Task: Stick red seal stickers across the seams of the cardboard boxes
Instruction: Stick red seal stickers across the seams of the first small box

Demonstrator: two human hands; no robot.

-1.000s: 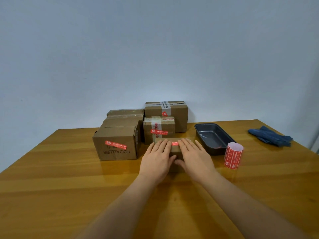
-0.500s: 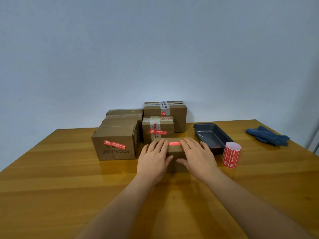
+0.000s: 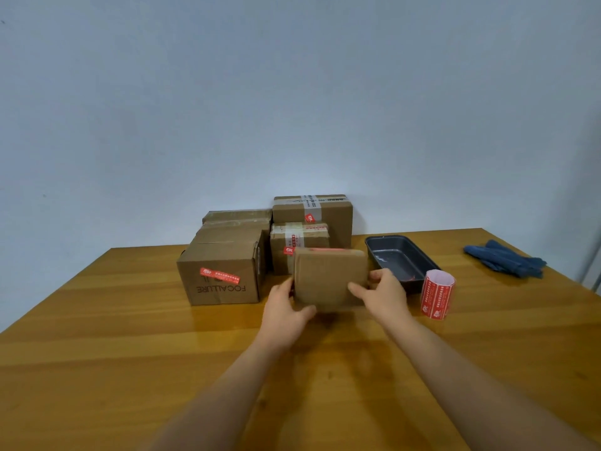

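— Surface (image 3: pixel 97 369) first, since everything sits on it: wood, wide, with the FOCALLURE box (image 3: pixel 221 278) as our marker. Where's the work?

— Just to the right of the FOCALLURE box and nearer the person. The small box (image 3: pixel 330 278) is tipped up on edge, a plain cardboard face toward the camera, a thin strip of red showing along its top edge. Behind it, also right of the FOCALLURE box, stand two taped boxes (image 3: pixel 312 219) that carry red seals.

— And the hands?

— The left hand (image 3: pixel 286 310) grips the lower left corner, thumb curled onto the front face. The right hand (image 3: pixel 382 294) holds the right edge, fingers wrapped behind and thumb in front. Both are closed on the small box.

— So the step looks like turning it to reach another seam?

— That's my reading. To do it well, I'd keep the bottom edge low over the surface and roll the box rather than lift it high, so the seal on top isn't rubbed loose by a sliding thumb. Set it down square, seam facing up.

— Then a fresh sticker?

— The sticker roll (image 3: pixel 437 297) stands well right of the FOCALLURE box, beyond the right hand, in front of the dark tray (image 3: pixel 419 255). Easy reach. Peel with one hand while the other steadies the box.
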